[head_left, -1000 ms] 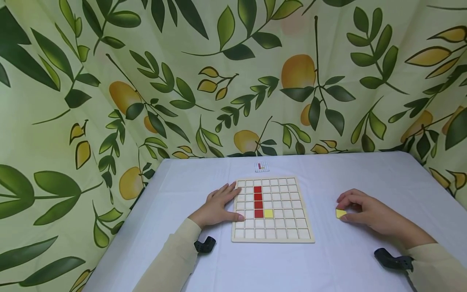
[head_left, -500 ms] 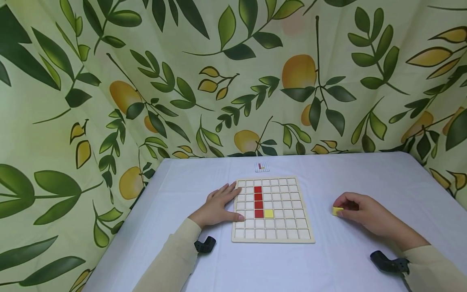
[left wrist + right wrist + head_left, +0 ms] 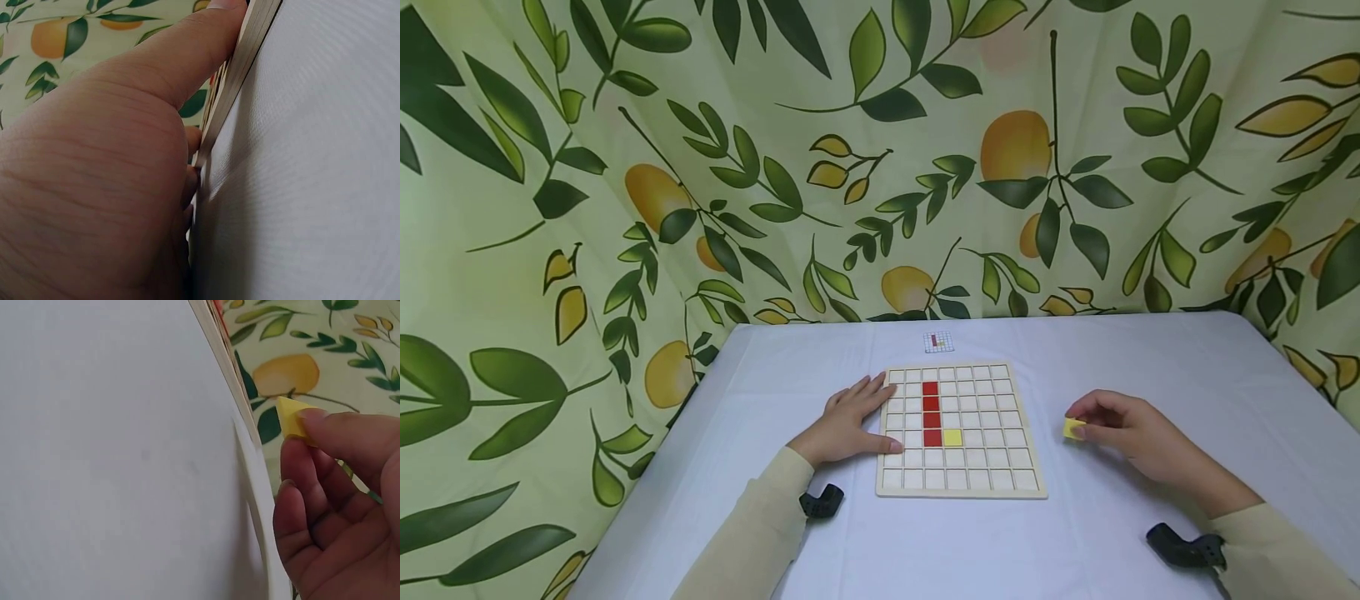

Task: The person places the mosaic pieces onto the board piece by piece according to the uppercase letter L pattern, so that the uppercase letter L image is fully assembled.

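Note:
A wooden grid board (image 3: 992,458) lies on the white cloth. Several red squares (image 3: 931,404) line one of its columns, and a yellow square (image 3: 952,437) sits just right of the lowest one. My left hand (image 3: 842,423) rests with spread fingers on the board's left edge; in the left wrist view the thumb (image 3: 187,53) lies along the board's side (image 3: 240,75). To the right of the board, my right hand (image 3: 1138,429) pinches a small yellow block (image 3: 1072,428) between thumb and fingers. The right wrist view shows the yellow block (image 3: 290,417) at the fingertips, partly covered by the thumb.
Behind the board lies a small card (image 3: 938,342) printed with a grid and a red and yellow pattern. A curtain (image 3: 880,167) with leaves and fruit hangs behind the table (image 3: 820,358). Both wrists carry black devices, such as the left one (image 3: 822,502).
My right hand has moved left with the yellow block, closer to the board. My left hand and the board stay where they were.

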`<action>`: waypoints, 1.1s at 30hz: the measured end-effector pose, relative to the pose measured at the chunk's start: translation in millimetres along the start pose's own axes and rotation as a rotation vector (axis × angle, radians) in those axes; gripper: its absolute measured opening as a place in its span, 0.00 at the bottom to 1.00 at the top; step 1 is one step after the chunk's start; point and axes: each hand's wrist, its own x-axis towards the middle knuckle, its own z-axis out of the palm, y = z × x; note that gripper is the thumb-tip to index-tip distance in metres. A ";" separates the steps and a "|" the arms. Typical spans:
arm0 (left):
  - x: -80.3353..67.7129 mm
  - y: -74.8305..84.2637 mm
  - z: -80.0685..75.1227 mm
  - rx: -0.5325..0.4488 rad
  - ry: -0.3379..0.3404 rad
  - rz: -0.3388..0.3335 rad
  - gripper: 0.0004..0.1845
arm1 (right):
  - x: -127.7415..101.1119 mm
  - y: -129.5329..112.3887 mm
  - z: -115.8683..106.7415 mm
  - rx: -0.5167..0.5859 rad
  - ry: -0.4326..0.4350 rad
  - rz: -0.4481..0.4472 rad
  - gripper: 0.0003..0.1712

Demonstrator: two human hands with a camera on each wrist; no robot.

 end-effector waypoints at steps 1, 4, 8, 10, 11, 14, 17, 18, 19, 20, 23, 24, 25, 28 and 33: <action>0.2 -0.1 0.1 0.001 -0.001 0.000 0.59 | 0.3 -1.3 1.9 0.011 -0.003 -0.001 0.09; 0.5 0.7 -0.4 0.001 -0.005 0.002 0.59 | 1.2 -6.7 7.6 0.051 -0.012 -0.007 0.09; 0.9 1.6 -0.7 0.000 -0.005 0.010 0.59 | 2.4 -16.5 16.7 0.095 -0.024 -0.011 0.08; 1.2 1.8 -0.5 0.003 -0.006 0.012 0.59 | 3.3 -20.9 21.9 0.113 -0.031 -0.016 0.08; 1.3 1.8 -0.4 0.006 -0.005 0.012 0.59 | 3.7 -22.7 24.5 0.120 -0.037 -0.020 0.08; 1.6 1.6 -0.1 0.008 -0.003 0.012 0.59 | 5.4 -27.3 33.1 0.149 -0.063 -0.038 0.07; 1.6 1.7 -0.3 0.011 -0.002 0.013 0.59 | 7.6 -31.3 41.8 0.169 -0.079 -0.052 0.07; 1.5 1.8 -0.5 0.009 -0.002 0.013 0.59 | 8.7 -32.8 44.8 0.176 -0.079 -0.056 0.06; 1.3 2.0 -0.6 0.009 -0.003 0.012 0.59 | 10.0 -34.4 47.7 0.181 -0.075 -0.057 0.06; 1.1 2.2 -0.8 0.009 -0.004 0.010 0.59 | 11.3 -35.9 50.7 0.187 -0.072 -0.062 0.06; 0.2 2.4 -1.3 0.004 -0.003 0.011 0.60 | 16.0 -40.8 60.3 0.194 -0.061 -0.073 0.06; -0.1 2.3 -1.5 0.004 -0.004 0.011 0.60 | 17.5 -42.6 63.5 0.193 -0.060 -0.071 0.06; -0.1 2.1 -1.6 0.004 -0.003 0.011 0.60 | 19.1 -44.2 66.6 0.190 -0.060 -0.074 0.06; -0.1 1.7 -1.4 0.004 -0.002 0.011 0.60 | 23.4 -48.9 75.2 0.169 -0.059 -0.071 0.05; 0.4 1.5 -1.1 0.013 -0.002 0.012 0.59 | 29.6 -55.4 87.2 0.130 -0.065 -0.066 0.05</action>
